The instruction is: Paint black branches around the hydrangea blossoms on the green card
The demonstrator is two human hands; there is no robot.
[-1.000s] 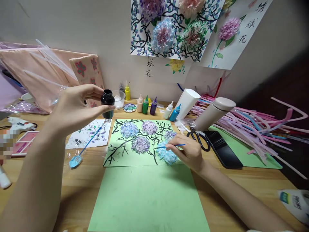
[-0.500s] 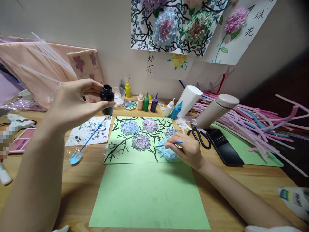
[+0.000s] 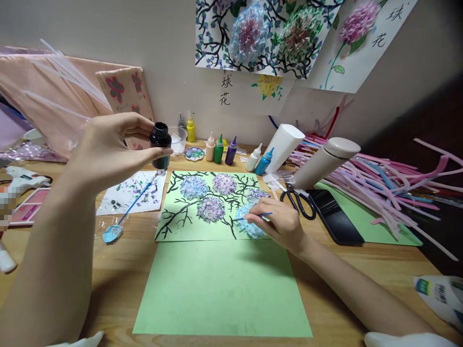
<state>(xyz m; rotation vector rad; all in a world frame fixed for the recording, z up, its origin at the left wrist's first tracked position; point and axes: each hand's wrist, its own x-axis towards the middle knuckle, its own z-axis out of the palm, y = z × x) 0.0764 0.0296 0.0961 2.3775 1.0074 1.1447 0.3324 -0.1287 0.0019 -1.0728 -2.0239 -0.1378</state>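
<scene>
My left hand (image 3: 119, 144) grips an uncapped ink bottle (image 3: 160, 144) between thumb and fingers, raised above the back of the table. My right hand (image 3: 277, 219) pinches a thin blue paintbrush (image 3: 266, 213), its tip close to a black branch on the green picture sheet (image 3: 184, 230). Whether the bristles touch the paper I cannot tell. Painted black branches run between raised, fluffy flower heads, such as the purple flower (image 3: 211, 209) and the light-blue flower (image 3: 249, 224), which my right hand partly covers. A second, plain green sheet (image 3: 224, 289) lies in front.
Left of the picture are a paint-stained paper (image 3: 126, 193), a blue-handled stick (image 3: 135, 202) and a glue gun (image 3: 25, 179). Paint bottles (image 3: 218, 149) line the back. To the right lie scissors (image 3: 299, 201), a phone (image 3: 336, 217), a tumbler (image 3: 327, 161) and pink pipe cleaners (image 3: 365, 188).
The whole view has shifted slightly, with the table contents a little higher in the frame. Both hands keep the same grips, and the brush stays by the same branch.
</scene>
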